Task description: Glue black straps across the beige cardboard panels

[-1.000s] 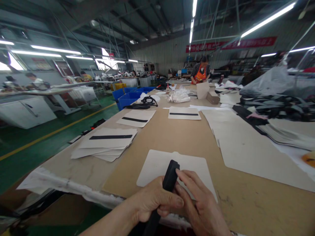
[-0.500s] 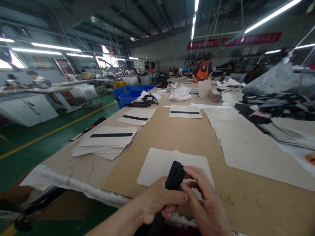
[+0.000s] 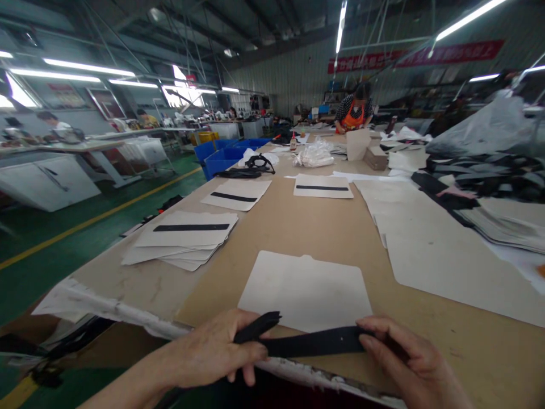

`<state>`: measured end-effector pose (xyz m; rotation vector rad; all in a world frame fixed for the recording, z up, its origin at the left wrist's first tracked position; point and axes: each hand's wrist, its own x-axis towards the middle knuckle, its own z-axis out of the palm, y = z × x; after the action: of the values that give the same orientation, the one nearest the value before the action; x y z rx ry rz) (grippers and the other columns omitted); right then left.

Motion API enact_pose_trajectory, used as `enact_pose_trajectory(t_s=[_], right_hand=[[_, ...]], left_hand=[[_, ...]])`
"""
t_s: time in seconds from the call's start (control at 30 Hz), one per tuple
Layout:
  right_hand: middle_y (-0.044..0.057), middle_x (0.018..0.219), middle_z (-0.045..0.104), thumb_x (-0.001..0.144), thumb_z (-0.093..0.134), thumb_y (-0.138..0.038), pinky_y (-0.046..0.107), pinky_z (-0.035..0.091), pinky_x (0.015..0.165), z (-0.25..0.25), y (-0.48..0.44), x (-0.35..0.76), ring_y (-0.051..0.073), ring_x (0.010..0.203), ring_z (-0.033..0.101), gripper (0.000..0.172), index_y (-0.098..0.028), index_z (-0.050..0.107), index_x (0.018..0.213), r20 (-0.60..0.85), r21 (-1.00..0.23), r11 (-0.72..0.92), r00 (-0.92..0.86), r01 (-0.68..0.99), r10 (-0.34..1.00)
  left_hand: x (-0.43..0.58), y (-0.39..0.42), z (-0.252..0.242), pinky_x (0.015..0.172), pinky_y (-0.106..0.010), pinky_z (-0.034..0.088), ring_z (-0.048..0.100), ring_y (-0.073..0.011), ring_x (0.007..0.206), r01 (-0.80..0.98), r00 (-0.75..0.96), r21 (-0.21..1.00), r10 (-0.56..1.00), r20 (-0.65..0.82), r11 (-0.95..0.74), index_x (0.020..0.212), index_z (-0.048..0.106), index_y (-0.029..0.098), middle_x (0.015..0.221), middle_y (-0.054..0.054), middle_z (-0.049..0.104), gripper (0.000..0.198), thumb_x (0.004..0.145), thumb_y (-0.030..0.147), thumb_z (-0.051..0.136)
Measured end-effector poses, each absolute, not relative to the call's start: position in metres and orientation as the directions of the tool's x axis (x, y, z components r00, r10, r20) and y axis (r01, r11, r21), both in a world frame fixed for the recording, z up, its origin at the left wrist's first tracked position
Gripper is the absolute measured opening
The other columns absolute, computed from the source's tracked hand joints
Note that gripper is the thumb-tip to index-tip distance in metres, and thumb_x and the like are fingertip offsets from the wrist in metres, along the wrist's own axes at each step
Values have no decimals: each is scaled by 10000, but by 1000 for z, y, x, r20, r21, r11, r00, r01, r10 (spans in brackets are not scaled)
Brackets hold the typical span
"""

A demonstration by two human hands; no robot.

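Observation:
My left hand (image 3: pixel 221 347) is closed round a folded bundle of black strips (image 3: pixel 258 327) at the front edge of the table. Between thumb and fingers, my right hand (image 3: pixel 402 355) pinches the far end of one black strip (image 3: pixel 315 343). That strip stretches flat and nearly level from hand to hand; its left end is hidden at my left hand. Just beyond it a pale board sheet (image 3: pixel 304 291) with rounded corners lies on the brown board (image 3: pixel 293 227), its lower edge partly covered by the strip.
At left is a stack of pale sheets (image 3: pixel 179 253), a black strip across the top one. Two similar sheets (image 3: pixel 236 193) (image 3: pixel 323 186) lie farther back. Large pale sheets (image 3: pixel 451 255) cover the right side. A person in an orange apron (image 3: pixel 354 116) stands at the far end.
My hands have moved apart. My right hand has drawn one black strip out to the right from the bundle, which stays in my left hand. The pale sheet is now less covered.

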<state>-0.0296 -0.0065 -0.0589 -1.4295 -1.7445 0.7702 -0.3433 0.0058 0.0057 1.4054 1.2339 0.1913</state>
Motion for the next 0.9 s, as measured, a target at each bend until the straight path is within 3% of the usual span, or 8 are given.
enact_pose_trajectory(t_s=[0.17, 0.3, 0.4, 0.53, 0.9], right_hand=[[-23, 704, 665, 835, 557, -481, 228, 491, 593, -52, 18, -17, 146, 643, 616, 285, -255, 708, 921, 5, -795, 22, -31, 607, 1000], [-39, 646, 555, 810, 539, -449, 251, 426, 567, -48, 49, -22, 140, 608, 532, 276, -229, 682, 897, -19, -774, 15, -48, 633, 999], [-54, 615, 490, 797, 533, -427, 255, 398, 568, -52, 65, -25, 134, 593, 492, 265, -219, 670, 886, -23, -774, 6, -37, 634, 999], [-49, 608, 506, 781, 542, -419, 256, 386, 561, -60, 70, -26, 140, 596, 505, 265, -212, 678, 875, -43, -758, -39, 9, 651, 999], [-33, 613, 554, 776, 546, -379, 266, 387, 572, -69, 70, -30, 148, 591, 538, 264, -215, 717, 893, -52, -693, -93, 79, 715, 996]], left_hand=[[-366, 20, 8, 575, -241, 447, 656, -182, 686, 662, 276, 716, 817, -506, 220, 1037, 649, 166, 759, -37, 742, 405, 859, 520, 561], [-359, 42, 11, 569, -247, 368, 621, -174, 650, 805, 204, 592, 919, -336, 38, 827, 681, 178, 703, -13, 704, 389, 848, 542, 545], [-351, 56, 14, 582, -254, 348, 628, -179, 653, 861, 141, 508, 961, -237, -1, 867, 693, 193, 677, 1, 690, 335, 849, 487, 534], [-345, 66, 10, 570, -257, 340, 634, -188, 634, 884, 106, 467, 960, -259, 29, 980, 693, 196, 630, 7, 677, 308, 845, 398, 504], [-339, 77, -3, 631, -263, 379, 654, -211, 689, 907, 85, 419, 959, -271, 38, 1013, 697, 183, 664, -14, 680, 300, 833, 313, 495]])
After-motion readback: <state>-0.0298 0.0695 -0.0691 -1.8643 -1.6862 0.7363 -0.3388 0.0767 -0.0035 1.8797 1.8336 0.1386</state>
